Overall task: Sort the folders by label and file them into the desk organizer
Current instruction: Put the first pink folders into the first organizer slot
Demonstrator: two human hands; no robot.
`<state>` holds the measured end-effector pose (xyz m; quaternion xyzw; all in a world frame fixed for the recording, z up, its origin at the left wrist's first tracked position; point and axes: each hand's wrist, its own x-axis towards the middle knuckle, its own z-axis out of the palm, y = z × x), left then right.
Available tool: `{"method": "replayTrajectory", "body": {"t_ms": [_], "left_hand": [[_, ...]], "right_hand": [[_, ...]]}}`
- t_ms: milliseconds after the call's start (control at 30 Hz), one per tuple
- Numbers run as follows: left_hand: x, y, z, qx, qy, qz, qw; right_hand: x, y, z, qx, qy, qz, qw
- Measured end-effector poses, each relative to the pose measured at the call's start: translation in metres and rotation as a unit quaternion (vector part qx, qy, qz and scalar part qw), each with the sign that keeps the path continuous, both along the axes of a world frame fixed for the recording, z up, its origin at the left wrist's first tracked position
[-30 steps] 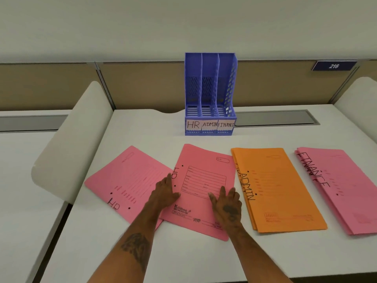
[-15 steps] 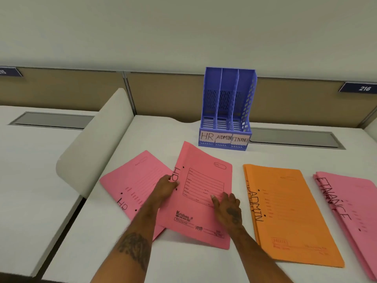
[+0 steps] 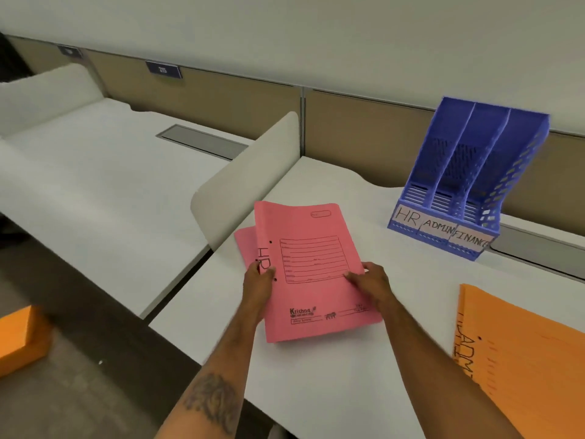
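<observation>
We work at a white laminate desk [image 3: 332, 391] whose left edge runs close beside our stack. The blue plastic three-slot desk organizer [image 3: 468, 172] stands well apart to the right, its slots marked HR, ADMIN and FINANCE and all seeming empty. An orange card folder lettered ADMIN [image 3: 519, 359] lies at the right, not yet filed.

Between our hands sits the top pink card folder marked HR [image 3: 313, 270], laid over a second pink card folder [image 3: 245, 245] that peeks out skewed at its left. The risk we judge: if we lift now, the lower one may slide free and drop past the desk edge, or the misaligned pair may jam at the narrow HR slot.

Our left hand [image 3: 258, 285] curls over the spine side, its grip clenched on the folder edges. Our right hand [image 3: 370, 283] presses fingers down on the top cover near its right edge; whether it pinches we cannot tell.
</observation>
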<state>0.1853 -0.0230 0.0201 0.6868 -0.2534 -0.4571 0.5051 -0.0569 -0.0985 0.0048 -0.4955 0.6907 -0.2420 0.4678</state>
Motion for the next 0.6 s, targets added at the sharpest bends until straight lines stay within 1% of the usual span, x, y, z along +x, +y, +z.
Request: {"method": "replayTrajectory", "body": {"t_ms": [100,300,433,500,600], "left_hand": [[0.002,0.006,-0.01,0.007,0.0,0.04,0.999],[0.002,0.003,-0.029,0.04,-0.017,0.061,0.997],[0.003,0.001,-0.038,0.06,-0.035,0.064,0.996],[0.006,0.001,-0.041,0.078,-0.047,0.072,0.993],[0.009,0.004,-0.041,0.091,-0.045,0.067,0.993]], "right_hand": [[0.016,-0.014,0.002,-0.008,0.045,0.025,0.999],[0.037,-0.031,0.001,-0.023,0.144,0.068,0.987],[0.051,-0.032,-0.004,-0.011,0.273,0.119,0.954],[0.057,-0.031,-0.007,0.007,0.287,0.125,0.95],[0.06,-0.028,-0.012,0.019,0.27,0.121,0.955]]}}
